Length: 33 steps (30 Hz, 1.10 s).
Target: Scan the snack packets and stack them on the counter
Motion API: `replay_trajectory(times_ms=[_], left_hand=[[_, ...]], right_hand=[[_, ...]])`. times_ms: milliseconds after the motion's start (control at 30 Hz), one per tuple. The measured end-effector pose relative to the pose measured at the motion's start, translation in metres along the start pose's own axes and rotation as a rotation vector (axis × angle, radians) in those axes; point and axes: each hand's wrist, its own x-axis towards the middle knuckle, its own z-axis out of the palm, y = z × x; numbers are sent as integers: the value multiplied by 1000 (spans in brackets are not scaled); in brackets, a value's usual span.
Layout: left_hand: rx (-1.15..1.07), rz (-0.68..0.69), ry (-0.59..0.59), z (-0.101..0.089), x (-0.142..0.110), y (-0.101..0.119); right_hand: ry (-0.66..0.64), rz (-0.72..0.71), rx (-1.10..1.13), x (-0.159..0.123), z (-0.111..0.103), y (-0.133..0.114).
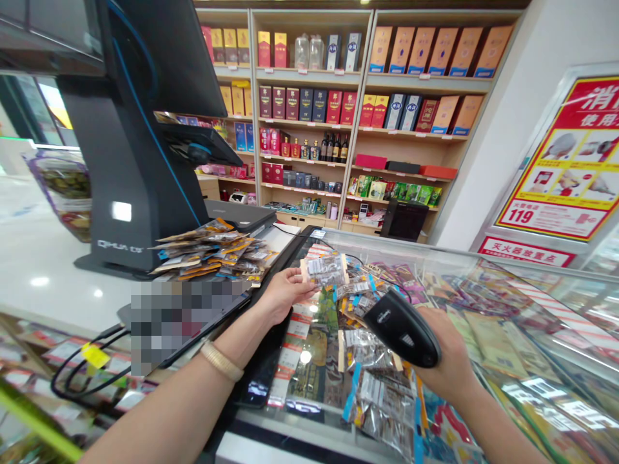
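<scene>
My left hand point(284, 293) pinches a small clear snack packet point(325, 269) and holds it up over the glass counter point(507, 309). My right hand point(447, 361) grips a black handheld barcode scanner point(399, 327), its head turned toward the packet. Between my hands, several more small packets point(367, 380) with blue tags lie on the glass. A beige band sits on my left wrist.
A black checkout terminal point(140, 148) stands at the left with a heap of orange-edged packets point(215, 254) beside it. Cables point(82, 380) hang at the lower left. Shelves of boxed goods point(358, 103) fill the back wall. A red and yellow poster point(570, 161) stands at the right.
</scene>
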Motion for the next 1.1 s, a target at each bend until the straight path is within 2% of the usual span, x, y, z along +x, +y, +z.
replay_trajectory(times_ms=[167,400,633,767,833,900,1100], left_hand=[[-11,64,-150,7,-9,2],[108,74,-240,14,-18,0],[123,84,-255,15,-19,0],[75,29,-238,14,-17,-1],[13,-3,-197,13,-16,2],[-69,6,-102,11,-12,9],[-324,277,337,-11,5,48]], right_hand=[[41,18,0,-5,3,4],[43,31,-16,-2,2,3],[46,25,-30,3,0,1],[51,16,-48,-1,1,4],[63,12,-50,-3,2,5],[76,2,-49,-4,2,6],[76,-25,-59,-2,1,6]])
